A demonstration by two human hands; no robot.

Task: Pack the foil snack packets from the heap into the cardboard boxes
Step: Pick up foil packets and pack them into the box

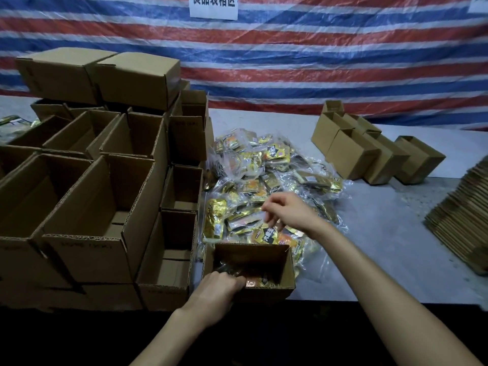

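1. Our left hand (224,285) gripped the near wall of the small open brown cardboard box (253,256), probably steadying it.
2. Our right hand (285,211) hovered, loosely curled, over the gold foil packet heap (253,165) at the box's twelve o'clock; whether it pinched a packet, we couldn't tell.

The left hand (220,287) lies knuckles up, its fingers curled over the near rim of the small cardboard box (266,293), with the fingertips hidden inside. Its bare forearm rises from the bottom edge, slanting up and to the right, and the wrist is straight. The right hand (286,210) is held further forward and higher, palm down, with the wrist bent. Its fingers (272,223) hang loose and slightly spread, pointing down, blurred by motion. The bare right forearm stretches diagonally from the lower right corner up and to the left.
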